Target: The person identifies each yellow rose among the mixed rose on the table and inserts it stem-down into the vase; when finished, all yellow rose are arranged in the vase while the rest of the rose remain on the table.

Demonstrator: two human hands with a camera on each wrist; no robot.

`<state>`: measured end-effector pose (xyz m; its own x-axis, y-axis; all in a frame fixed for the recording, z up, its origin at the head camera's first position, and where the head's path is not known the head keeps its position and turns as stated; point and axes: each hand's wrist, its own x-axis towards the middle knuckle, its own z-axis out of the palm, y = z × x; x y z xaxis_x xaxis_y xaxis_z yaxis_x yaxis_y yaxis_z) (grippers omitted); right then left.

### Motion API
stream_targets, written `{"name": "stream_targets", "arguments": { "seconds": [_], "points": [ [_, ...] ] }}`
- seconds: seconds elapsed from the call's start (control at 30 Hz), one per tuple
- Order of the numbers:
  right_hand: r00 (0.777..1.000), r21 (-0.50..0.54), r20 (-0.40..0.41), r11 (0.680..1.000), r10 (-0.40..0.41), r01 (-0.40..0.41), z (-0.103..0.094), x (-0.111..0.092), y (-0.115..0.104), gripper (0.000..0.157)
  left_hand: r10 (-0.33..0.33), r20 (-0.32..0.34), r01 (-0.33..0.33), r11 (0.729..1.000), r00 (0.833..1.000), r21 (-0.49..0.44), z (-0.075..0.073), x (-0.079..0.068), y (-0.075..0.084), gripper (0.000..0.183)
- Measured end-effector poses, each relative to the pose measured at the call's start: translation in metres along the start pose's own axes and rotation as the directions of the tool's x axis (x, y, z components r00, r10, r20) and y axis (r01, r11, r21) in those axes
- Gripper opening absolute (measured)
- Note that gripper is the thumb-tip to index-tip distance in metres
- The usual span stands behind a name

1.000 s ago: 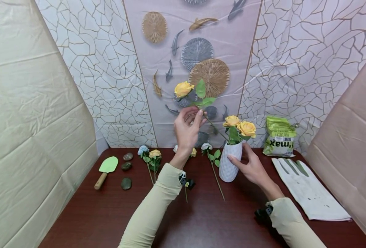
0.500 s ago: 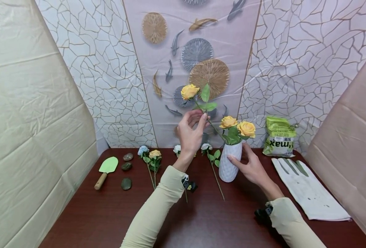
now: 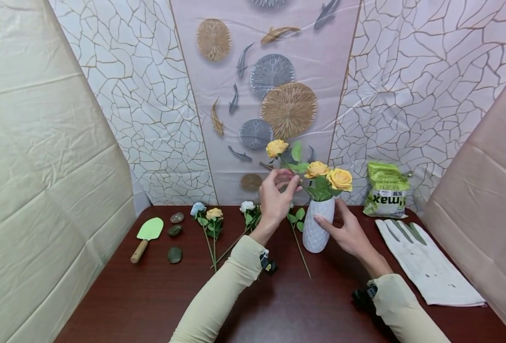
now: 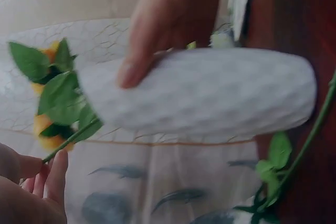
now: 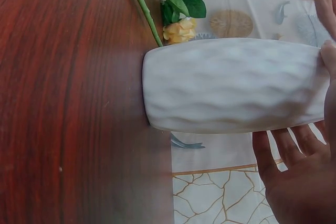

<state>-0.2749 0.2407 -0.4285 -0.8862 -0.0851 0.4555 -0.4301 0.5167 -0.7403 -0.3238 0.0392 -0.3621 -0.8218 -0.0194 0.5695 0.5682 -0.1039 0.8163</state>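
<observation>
Between thumb and fingers my left hand [image 3: 276, 197] pinches the stem of a yellow rose [image 3: 277, 148], which leans up and left of the vase. The stem [image 4: 71, 139] runs into the mouth of the white textured vase [image 3: 318, 228]; its lower end is hidden inside. Two more yellow roses [image 3: 340, 179] stand in the vase with green leaves at its rim. My right hand [image 3: 348, 228] grips the vase from the right, the thumb across its front, as the right wrist view also shows with the vase [image 5: 236, 85] upright on the table.
Left of the vase lie a white rose stem [image 3: 301, 250], more white roses [image 3: 247, 206], and blue and yellow roses [image 3: 214, 213]. Farther left are several dark stones [image 3: 174, 255] and a green trowel [image 3: 150, 228]. At right are a green bag [image 3: 385, 190] and white gloves [image 3: 428, 262].
My left hand has moved down and right, lowering the rose's stem farther into the vase. The rose head now sits lower, nearer the other two. My right hand has stayed on the vase.
</observation>
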Motion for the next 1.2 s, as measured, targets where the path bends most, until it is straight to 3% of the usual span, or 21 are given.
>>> {"name": "stream_targets", "arguments": {
  "seconds": [0.1,0.33,0.47,0.77,0.9,1.2],
  "points": [
    [1.0,0.006,0.006,1.0,-0.007,0.007,-0.001,-0.001,-0.006,0.057,-0.01,0.015,0.009,0.997,1.0,0.078,0.008,-0.006,-0.007,0.022],
    [1.0,0.032,-0.007,0.999,-0.009,0.01,0.007,0.006,0.027,0.059,-0.04,0.105,0.01,0.963,0.994,0.27,0.018,-0.014,-0.018,0.015],
    [1.0,0.036,0.005,0.999,-0.01,0.009,0.008,0.007,0.029,0.059,-0.071,0.159,0.015,0.944,0.985,0.329,0.018,-0.015,-0.02,0.013],
    [1.0,0.039,0.021,0.999,-0.007,0.006,-0.001,0.0,-0.006,0.058,-0.027,0.085,-0.005,0.934,0.996,0.357,0.013,-0.005,-0.008,0.018],
    [1.0,0.037,0.014,0.999,0.004,-0.004,-0.003,-0.002,-0.012,0.058,-0.012,0.107,-0.03,0.923,0.994,0.384,0.015,-0.002,-0.007,0.02],
    [1.0,0.035,0.013,0.999,-0.008,0.007,-0.001,-0.001,-0.005,0.057,-0.085,0.114,0.033,0.92,0.99,0.391,0.019,-0.003,-0.014,0.014]
  ]
}}
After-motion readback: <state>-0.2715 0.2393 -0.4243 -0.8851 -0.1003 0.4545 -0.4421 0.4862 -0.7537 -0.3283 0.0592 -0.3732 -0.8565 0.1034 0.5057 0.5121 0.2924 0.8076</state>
